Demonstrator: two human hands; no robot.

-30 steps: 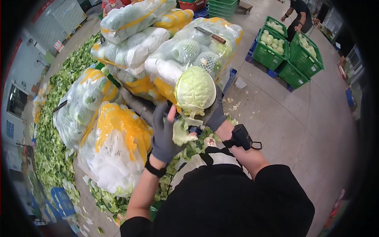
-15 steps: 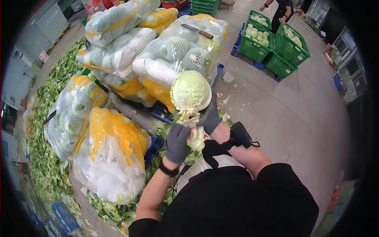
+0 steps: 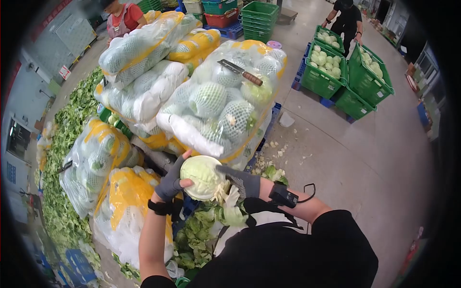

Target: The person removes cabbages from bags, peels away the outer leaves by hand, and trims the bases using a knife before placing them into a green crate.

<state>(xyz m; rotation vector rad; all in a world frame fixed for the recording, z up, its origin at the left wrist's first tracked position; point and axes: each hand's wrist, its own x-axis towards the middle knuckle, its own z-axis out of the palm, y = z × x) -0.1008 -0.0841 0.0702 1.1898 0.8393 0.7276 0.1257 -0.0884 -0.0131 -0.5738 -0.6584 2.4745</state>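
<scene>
A pale green cabbage (image 3: 202, 175) is between my two hands, in front of my body. My left hand (image 3: 171, 184), in a grey fingerless-tipped glove, grips its left side with the thumb across the front. Against its right side is my right hand (image 3: 244, 183), also gloved, with its fingertips partly hidden behind the cabbage. Torn outer leaves (image 3: 232, 207) hang from the stem end near my right hand. A knife (image 3: 240, 72) with a brown handle lies on the large clear bag of net-wrapped cabbages (image 3: 209, 98) beyond.
More stuffed bags (image 3: 137, 201) stand to the left. Loose leaves (image 3: 69, 158) cover the floor at far left, and others (image 3: 199, 235) lie below my hands. Green crates of cabbages (image 3: 324, 72) stand at right beside a person (image 3: 346, 21). Another person (image 3: 126, 18) is at the back left.
The cabbage has moved down and left and turned, its stem end now facing right. My left hand has gone from the leaves below it to its left side. The view has shifted.
</scene>
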